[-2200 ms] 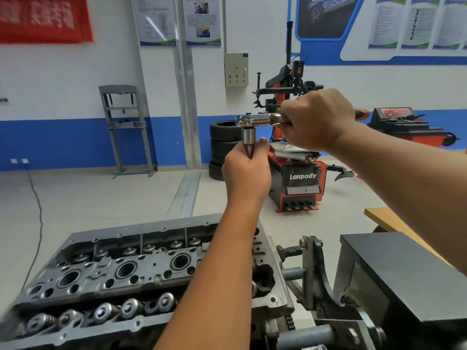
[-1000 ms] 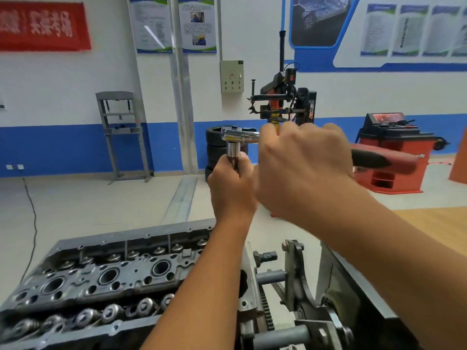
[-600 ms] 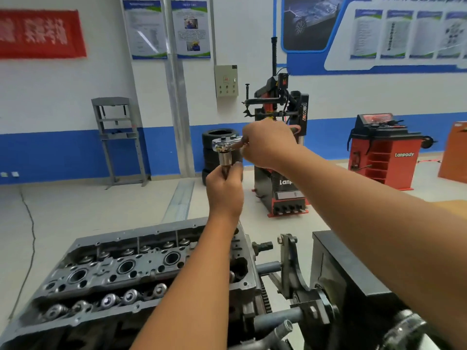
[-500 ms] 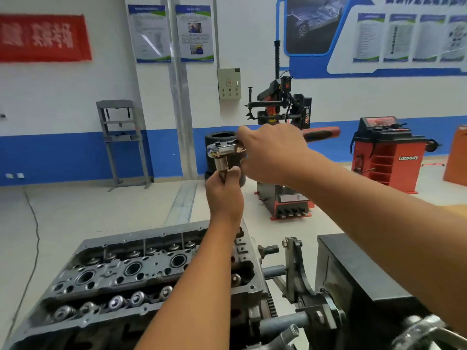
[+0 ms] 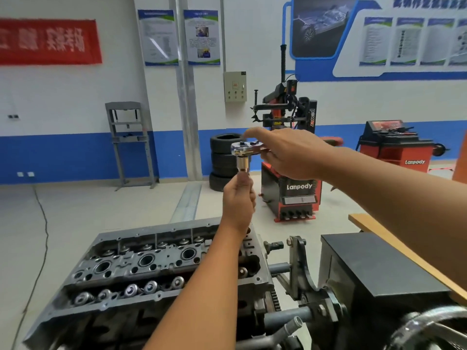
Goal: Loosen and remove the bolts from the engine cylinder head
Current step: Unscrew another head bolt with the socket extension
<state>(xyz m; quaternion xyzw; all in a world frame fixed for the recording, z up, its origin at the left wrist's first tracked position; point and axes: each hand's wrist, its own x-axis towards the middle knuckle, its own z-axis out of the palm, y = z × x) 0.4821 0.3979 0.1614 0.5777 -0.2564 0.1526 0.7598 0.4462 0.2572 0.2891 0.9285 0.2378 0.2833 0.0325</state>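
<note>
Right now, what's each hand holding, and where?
Right hand grips the ratchet near its head; left hand pinches something just under the socket.

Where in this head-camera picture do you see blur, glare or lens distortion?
Head view: the red banner with white lettering is smeared; glare streaks the left blue-edged wall poster; wide-angle distortion tilts the grey wall pillar; the shiny chrome ratchet head shows bright reflections.

Readable markings you had before you:
- "Lanpody", white lettering, on the red tyre changer (image 5: 298, 188).
- "POWER", set vertically, on that machine's black column (image 5: 312, 117).
- "Lanpody" on the red wheel balancer (image 5: 401, 157).
- Red banner (image 5: 48, 41) and wall posters (image 5: 179, 37): print was too blurred to read.
</note>
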